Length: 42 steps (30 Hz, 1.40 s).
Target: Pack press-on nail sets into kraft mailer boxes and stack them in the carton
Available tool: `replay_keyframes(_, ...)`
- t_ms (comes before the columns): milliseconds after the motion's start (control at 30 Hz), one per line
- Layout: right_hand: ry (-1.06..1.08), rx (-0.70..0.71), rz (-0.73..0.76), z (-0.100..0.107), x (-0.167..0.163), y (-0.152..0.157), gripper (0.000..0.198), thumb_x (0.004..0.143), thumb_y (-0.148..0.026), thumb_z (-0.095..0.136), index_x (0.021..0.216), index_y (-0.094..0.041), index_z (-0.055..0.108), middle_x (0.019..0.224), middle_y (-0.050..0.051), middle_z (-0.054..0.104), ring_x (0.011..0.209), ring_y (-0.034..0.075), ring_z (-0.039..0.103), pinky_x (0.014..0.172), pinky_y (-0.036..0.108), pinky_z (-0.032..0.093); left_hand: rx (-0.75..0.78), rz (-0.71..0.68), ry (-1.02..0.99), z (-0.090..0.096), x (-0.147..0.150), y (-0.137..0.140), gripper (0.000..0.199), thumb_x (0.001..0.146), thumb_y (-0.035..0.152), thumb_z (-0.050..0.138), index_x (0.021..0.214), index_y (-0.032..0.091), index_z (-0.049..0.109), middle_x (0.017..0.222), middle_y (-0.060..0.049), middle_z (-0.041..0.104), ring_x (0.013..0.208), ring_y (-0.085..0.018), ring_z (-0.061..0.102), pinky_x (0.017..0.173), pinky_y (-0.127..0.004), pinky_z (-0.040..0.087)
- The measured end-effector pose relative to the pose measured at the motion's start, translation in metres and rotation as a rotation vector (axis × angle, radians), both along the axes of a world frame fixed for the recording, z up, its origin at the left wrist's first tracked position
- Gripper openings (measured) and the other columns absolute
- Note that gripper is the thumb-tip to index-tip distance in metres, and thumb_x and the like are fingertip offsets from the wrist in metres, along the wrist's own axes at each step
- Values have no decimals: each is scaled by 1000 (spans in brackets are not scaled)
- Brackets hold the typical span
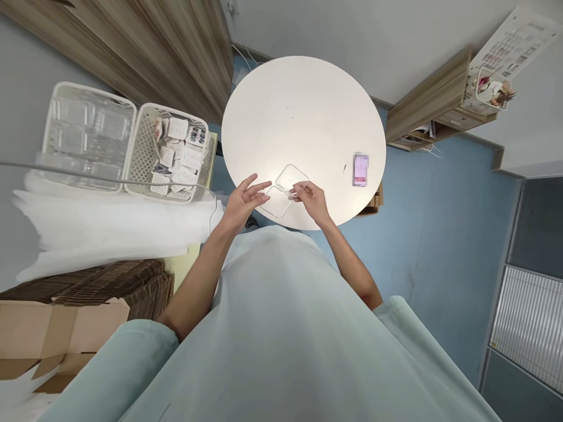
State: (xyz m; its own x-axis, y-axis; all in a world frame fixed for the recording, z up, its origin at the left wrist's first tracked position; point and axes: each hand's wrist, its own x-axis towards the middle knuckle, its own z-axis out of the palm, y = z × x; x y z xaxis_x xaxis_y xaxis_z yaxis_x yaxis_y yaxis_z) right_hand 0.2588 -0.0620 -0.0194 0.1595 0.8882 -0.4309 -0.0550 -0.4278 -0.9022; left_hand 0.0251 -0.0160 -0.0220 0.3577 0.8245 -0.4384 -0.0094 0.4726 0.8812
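A clear, hinged plastic box (pixel 287 166) lies open near the front edge of the round white table (pixel 303 94), its two squarish halves joined along a middle line. My right hand (pixel 313 203) pinches the box at the right end of that hinge with thumb and fingers. At the box's left side, my left hand (pixel 243 202) is open, fingers spread, and its fingertips reach toward the lower half. Whether they touch the box I cannot tell. Because the plastic is see-through, only its edges stand out.
A phone (pixel 360 170) lies on the table's right side. To the left stand a basket of clear boxes (pixel 59 88) and a basket of small packets (pixel 141 126). White sheeting (pixel 109 220) and folded cardboard (pixel 109 287) lie below; a wooden shelf (pixel 431 102) is at right.
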Motion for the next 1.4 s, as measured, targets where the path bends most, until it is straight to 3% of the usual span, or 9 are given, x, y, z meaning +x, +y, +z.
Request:
replay_keyframes(333,46,-41,182,-19,0,21,64,82,-82,83,110,-24,74,100,6,84,88,22,80,91,40,68,8,-62,26,-7,-15,7,111,72,38,94,170,22,43,157,-23,67,126,-32,73,110,-52,60)
replay_keyframes(433,54,-51,251,-27,-13,33,69,80,-84,84,113,-25,75,99,6,84,84,22,80,89,41,69,-19,-29,19,-7,-30,2,113,71,36,94,171,23,42,155,-22,69,126,-32,74,109,-52,61)
replay_keyframes(533,39,-59,297,-40,-30,47,67,87,-87,75,112,-25,75,104,6,84,85,22,81,90,40,68,-58,42,20,-10,-51,-6,114,72,36,95,171,26,41,154,-19,70,127,-32,75,109,-51,61)
replay_keyframes(633,-59,-83,330,-63,-45,63,61,96,-82,67,117,-26,74,106,6,82,88,22,81,94,41,67,-86,140,24,-16,-77,-18,113,72,37,96,171,28,42,153,-18,70,128,-32,75,107,-47,63)
replay_keyframes(700,-221,-111,382,-85,-53,73,51,97,-70,74,122,-25,73,106,6,81,94,24,81,100,43,65,-99,199,32,-19,-95,-27,112,72,38,97,170,29,43,154,-17,69,128,-32,76,104,-46,64)
replay_keyframes(833,-593,-209,528,-131,-68,88,43,90,-40,89,125,-21,71,121,13,76,115,32,75,108,50,61,-122,294,49,-21,-127,-42,112,71,38,99,169,30,44,158,-18,66,128,-33,76,105,-48,63)
replay_keyframes(967,-718,-226,516,-159,-81,87,50,86,-35,94,125,-19,68,134,18,66,122,37,71,103,51,61,-123,335,54,-19,-149,-50,111,71,39,99,168,31,44,160,-17,65,128,-33,76,110,-51,62)
replay_keyframes(1233,-873,-231,616,-170,-88,78,35,97,-25,82,126,-19,64,145,20,58,116,33,74,98,45,60,-107,305,50,-19,-164,-44,113,71,45,101,168,33,45,158,-17,65,130,-35,75,107,-51,64)
replay_keyframes(1400,-861,-255,590,-166,-87,72,35,102,-24,74,132,-19,58,139,20,64,114,33,73,99,46,58,-109,280,25,-15,-158,-37,115,70,45,102,169,34,45,160,-16,64,130,-36,75,107,-51,64)
